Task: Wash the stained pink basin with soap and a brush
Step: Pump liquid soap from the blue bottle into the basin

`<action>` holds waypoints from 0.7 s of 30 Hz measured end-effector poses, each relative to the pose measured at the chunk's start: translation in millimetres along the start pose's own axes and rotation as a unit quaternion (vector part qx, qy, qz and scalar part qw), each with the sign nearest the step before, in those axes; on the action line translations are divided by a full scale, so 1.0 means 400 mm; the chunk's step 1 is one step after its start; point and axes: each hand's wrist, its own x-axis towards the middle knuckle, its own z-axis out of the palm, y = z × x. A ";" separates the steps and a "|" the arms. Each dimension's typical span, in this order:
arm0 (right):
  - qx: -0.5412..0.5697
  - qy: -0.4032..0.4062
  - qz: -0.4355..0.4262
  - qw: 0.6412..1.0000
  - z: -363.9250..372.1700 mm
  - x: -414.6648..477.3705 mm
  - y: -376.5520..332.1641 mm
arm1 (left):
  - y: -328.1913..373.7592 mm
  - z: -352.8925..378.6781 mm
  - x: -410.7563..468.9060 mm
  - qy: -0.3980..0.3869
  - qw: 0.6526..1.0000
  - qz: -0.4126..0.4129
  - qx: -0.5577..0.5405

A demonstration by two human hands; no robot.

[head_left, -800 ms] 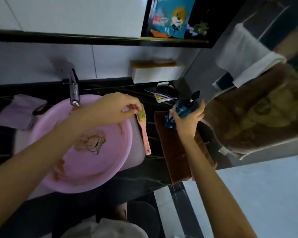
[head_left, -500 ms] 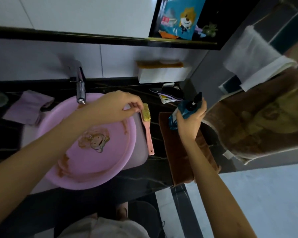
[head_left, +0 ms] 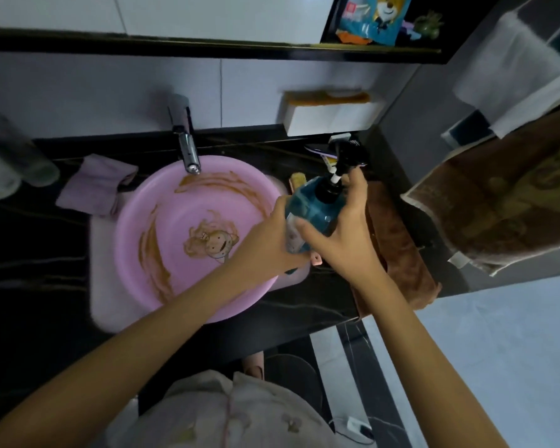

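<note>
The pink basin (head_left: 175,253) sits in the sink under the tap, streaked with brown stains and showing a cartoon figure at its bottom. Over its right rim I hold a blue soap pump bottle (head_left: 314,205) with a black pump head. My right hand (head_left: 340,234) grips the bottle's body from the right. My left hand (head_left: 272,240) holds the bottle's lower left side. The pink brush (head_left: 296,181) lies on the counter behind the bottle; only its yellow bristle end and handle tip show.
A chrome tap (head_left: 188,150) hangs over the basin's far rim. A lilac cloth (head_left: 94,185) lies left of it, a brown towel (head_left: 398,250) on the counter at right. A white box (head_left: 330,116) stands against the wall. Towels (head_left: 498,202) hang at right.
My left hand let go of the brush and moved right onto the soap bottle. My right hand brought the bottle leftward over the basin's right rim. The camera view shifted.
</note>
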 end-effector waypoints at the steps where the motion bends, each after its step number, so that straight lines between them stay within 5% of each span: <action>1: -0.008 0.001 0.003 1.000 0.013 -0.006 -0.012 | -0.009 -0.004 -0.015 0.001 1.000 0.006 0.004; 7: 0.010 0.001 -0.030 0.999 0.078 -0.023 -0.072 | -0.045 -0.052 -0.095 0.017 0.999 0.032 -0.004; 16: 0.010 -0.172 -0.027 0.985 0.173 -0.034 -0.095 | -0.128 -0.169 -0.246 -0.065 0.997 0.028 -0.004; 21: 0.033 -0.281 0.051 0.958 0.253 -0.058 -0.080 | -0.247 -0.287 -0.318 0.116 0.983 -0.144 -0.001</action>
